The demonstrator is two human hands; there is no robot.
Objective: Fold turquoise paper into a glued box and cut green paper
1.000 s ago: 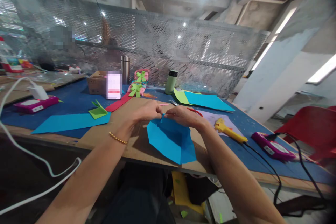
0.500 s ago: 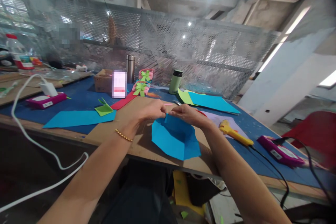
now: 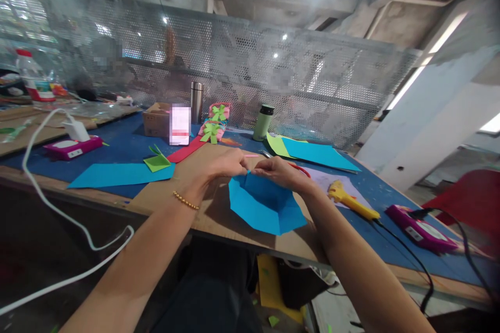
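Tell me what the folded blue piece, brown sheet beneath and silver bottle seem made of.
Folded blue piece: likely matte paper or thin card, judging by its crisp creases. Brown sheet: probably cardboard, given its dull, plain tan face. Silver bottle: seemingly smooth metal, from its grey sheen.

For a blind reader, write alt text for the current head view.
A person's left hand and right hand hold the far edge of a folded blue paper over a brown board. A yellow glue gun lies to the right, a flat blue sheet to the left.
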